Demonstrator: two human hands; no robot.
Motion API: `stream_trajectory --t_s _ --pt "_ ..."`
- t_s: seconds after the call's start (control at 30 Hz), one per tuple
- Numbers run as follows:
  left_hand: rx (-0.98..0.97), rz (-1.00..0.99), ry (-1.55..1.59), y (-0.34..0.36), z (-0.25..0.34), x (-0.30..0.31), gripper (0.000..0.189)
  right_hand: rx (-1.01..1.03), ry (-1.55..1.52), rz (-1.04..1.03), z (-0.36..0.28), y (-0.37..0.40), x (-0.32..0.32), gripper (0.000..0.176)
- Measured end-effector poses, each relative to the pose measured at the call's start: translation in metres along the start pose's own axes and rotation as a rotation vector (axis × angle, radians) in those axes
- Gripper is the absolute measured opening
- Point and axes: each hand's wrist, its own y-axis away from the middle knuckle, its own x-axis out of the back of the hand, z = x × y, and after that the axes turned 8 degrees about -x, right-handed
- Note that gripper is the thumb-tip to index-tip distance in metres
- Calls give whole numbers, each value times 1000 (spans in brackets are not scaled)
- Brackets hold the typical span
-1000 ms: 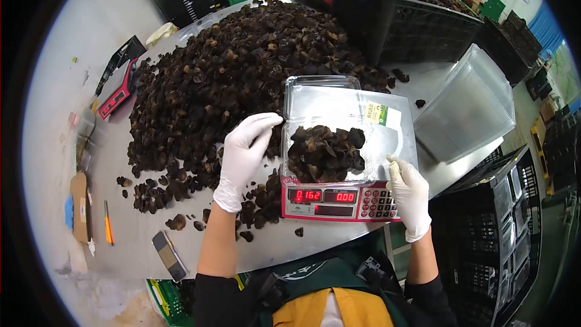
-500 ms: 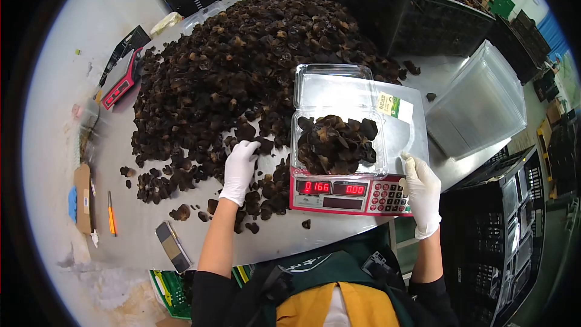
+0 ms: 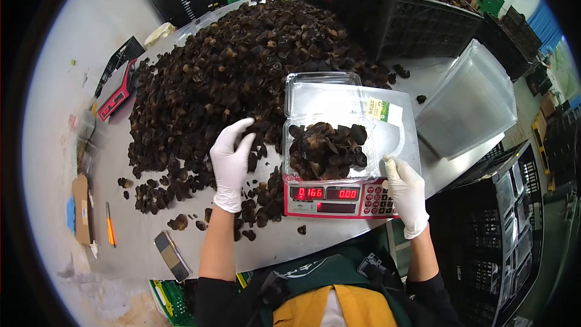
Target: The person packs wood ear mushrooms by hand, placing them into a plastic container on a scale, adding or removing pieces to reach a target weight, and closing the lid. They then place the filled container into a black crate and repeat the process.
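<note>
My left hand (image 3: 231, 160), in a white glove, is open above the near edge of a large heap of dark wood ear mushrooms (image 3: 236, 66). Its thumb and forefinger are spread with nothing between them. My right hand (image 3: 407, 197), gloved too, rests at the right front corner of a red and silver weighing scale (image 3: 399, 139), fingers loosely bent beside the keypad (image 3: 376, 198). It holds nothing that I can see. On the scale stands a clear plastic box (image 3: 370, 157), lid folded back, filled with wood ear pieces (image 3: 327, 150). The display (image 3: 310, 193) reads 0166.
A stack of clear boxes (image 3: 469, 106) leans at the right. Behind it stands a large black crate (image 3: 417, 27) of mushrooms. A second scale (image 3: 115, 100), an orange-handled knife (image 3: 110, 230) and a phone (image 3: 171, 255) lie at the left. More black crates (image 3: 490, 242) are at the lower right.
My left hand has drawn back from the mushrooms, its thumb and forefinger now wider apart. My right hand stays at the scale's corner. The view has shifted slightly.
</note>
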Motion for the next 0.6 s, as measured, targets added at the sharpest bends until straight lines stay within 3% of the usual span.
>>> stream_trajectory --t_s 0.07,0.13,0.2,0.27,0.4,0.47,0.53,0.57,0.6 --pt "-74 -65 128 -8 35 -23 27 -67 -45 -59 0 -4 -6 34" --pt "-449 -207 -18 -18 48 -44 26 -62 28 -113 -7 -7 -8 38" --pt "-403 -526 16 -20 50 -59 23 -67 17 -176 -11 -8 -11 43" --pt "-397 -538 29 -25 57 -60 24 -186 -108 -234 -16 -8 -16 43" --pt "-415 -250 -65 -44 46 -55 24 -292 -262 -317 -15 -7 -18 27" --pt "-49 -229 -80 -53 30 -61 30 -297 -281 -309 -20 -6 -18 28" --pt "111 -372 -124 -57 -7 -70 41 -307 -297 -302 -20 -7 -19 29" --pt "315 -483 85 -63 -11 -70 54 -298 -331 -310 -17 -8 -20 29" --pt "313 -484 86 -60 -14 -72 54 -291 -365 -317 -15 -9 -19 30"
